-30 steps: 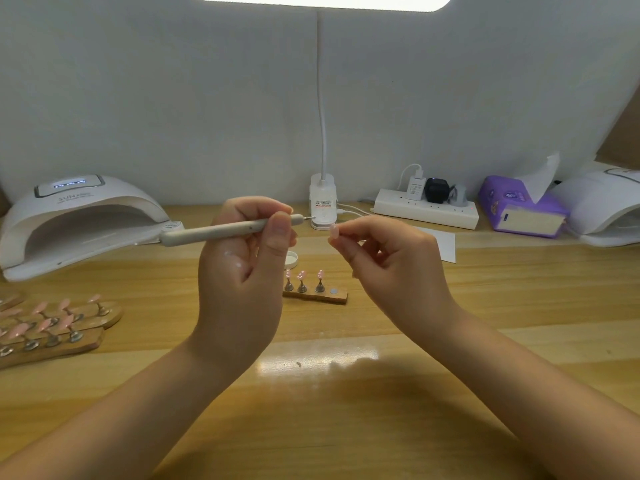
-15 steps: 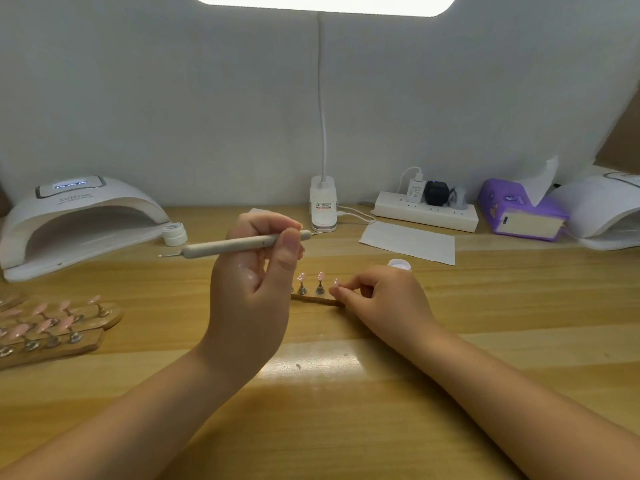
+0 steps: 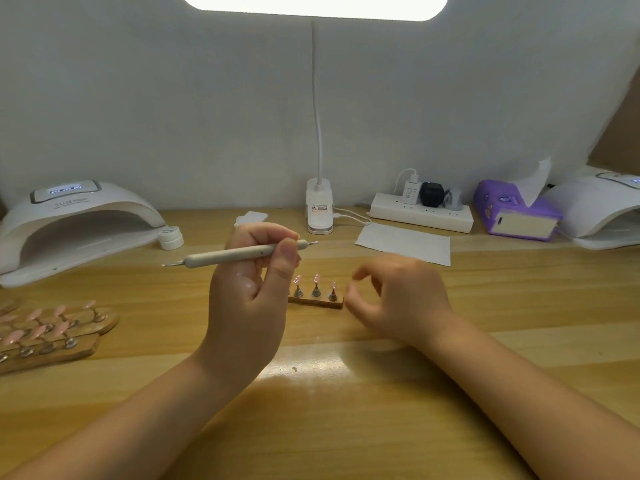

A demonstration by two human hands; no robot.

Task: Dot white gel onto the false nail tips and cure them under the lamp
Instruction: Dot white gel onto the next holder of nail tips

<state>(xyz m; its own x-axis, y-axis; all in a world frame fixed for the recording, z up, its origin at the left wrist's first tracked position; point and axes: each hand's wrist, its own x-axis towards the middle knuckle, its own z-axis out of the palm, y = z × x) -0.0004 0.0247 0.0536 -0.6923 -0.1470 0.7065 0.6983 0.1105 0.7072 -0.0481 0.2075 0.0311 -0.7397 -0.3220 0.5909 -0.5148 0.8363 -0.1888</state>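
Your wooden table (image 3: 346, 427) carries a white curing lamp (image 3: 76, 226) at the far left, its mouth facing you, and a second lamp (image 3: 602, 216) at the far right. Near your left edge lie wooden strips of pink nail tips (image 3: 48, 330). Your left hand (image 3: 249, 299) is raised and pinches a grey dotting pen (image 3: 235, 254) between thumb and fingers, the pen lying level, tips pointing left and right. Your right hand (image 3: 401, 299) hovers blurred just right of the small wooden holder (image 3: 317, 302), fingers loosely curled, holding nothing. Three pink nail tips (image 3: 316, 279) stand upright on it. A small white gel jar (image 3: 170, 237) sits beside the left lamp.
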